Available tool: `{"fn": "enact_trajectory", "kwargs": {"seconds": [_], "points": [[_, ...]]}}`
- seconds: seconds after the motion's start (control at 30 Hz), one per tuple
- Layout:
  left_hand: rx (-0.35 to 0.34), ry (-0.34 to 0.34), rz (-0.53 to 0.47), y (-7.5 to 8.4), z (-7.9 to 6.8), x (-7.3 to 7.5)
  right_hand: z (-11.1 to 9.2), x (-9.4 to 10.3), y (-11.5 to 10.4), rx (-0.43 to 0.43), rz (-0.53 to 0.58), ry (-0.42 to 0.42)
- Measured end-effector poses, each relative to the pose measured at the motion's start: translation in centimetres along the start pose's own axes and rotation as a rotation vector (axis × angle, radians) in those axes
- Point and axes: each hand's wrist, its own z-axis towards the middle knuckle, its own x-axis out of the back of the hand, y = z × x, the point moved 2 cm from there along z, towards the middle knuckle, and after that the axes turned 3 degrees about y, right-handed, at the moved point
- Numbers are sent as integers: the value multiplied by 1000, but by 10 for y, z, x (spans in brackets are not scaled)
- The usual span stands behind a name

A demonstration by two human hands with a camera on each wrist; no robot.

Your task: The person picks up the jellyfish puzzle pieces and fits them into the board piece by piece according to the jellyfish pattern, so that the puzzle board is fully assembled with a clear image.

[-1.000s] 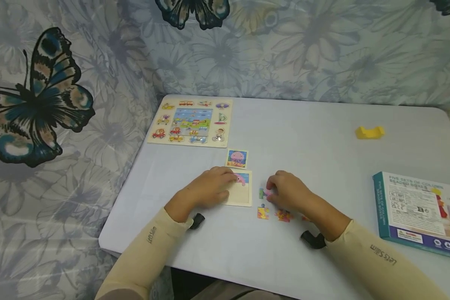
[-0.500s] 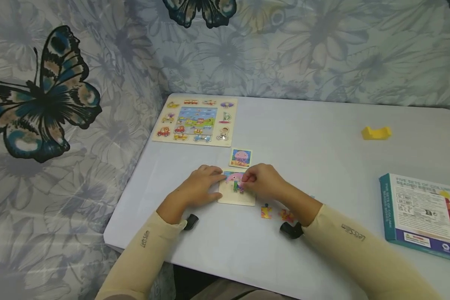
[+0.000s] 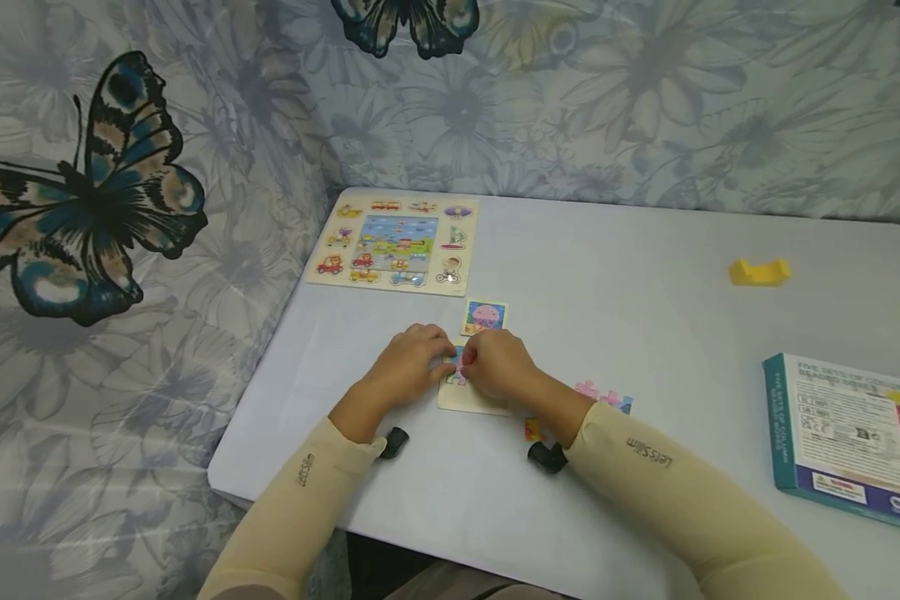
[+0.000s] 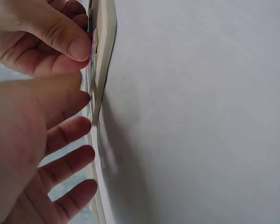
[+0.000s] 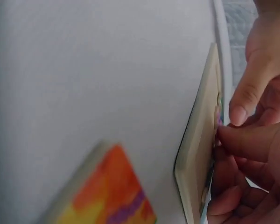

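While our left hand (image 3: 414, 362) spreads its fingers at the pale puzzle board (image 3: 467, 401) mid-frame, our right hand (image 3: 498, 367) pinches a small colourful piece (image 5: 219, 115) on it.

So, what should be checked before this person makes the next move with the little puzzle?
1. Tray resting on the table: ok.
2. Right hand on a puzzle piece: ok, thumb and fingers meet at it.
3. That piece fully seated: cannot tell, the fingers cover much of it.
4. Left hand bracing the tray: cannot tell; it is at the left edge, but firm contact is unclear.
5. Jellyfish picture card in sight: ok, just beyond the tray.
6. All loose pieces in plain view: not ok, the right arm hides part of that area.
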Motion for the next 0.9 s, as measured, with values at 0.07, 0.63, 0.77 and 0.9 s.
{"fn": "enact_trajectory", "kwargs": {"seconds": [0.07, 0.63, 0.77, 0.9], "points": [[20, 6, 14, 1, 3, 0, 0, -1, 0, -10, -9, 3], [95, -46, 24, 14, 13, -1, -35, 43, 44, -86, -25, -65], [46, -77, 88, 16, 6, 4, -66, 62, 70, -128, -125, -91], [17, -140, 144, 17, 2, 11, -94, 70, 91, -115, -189, -61]]}}
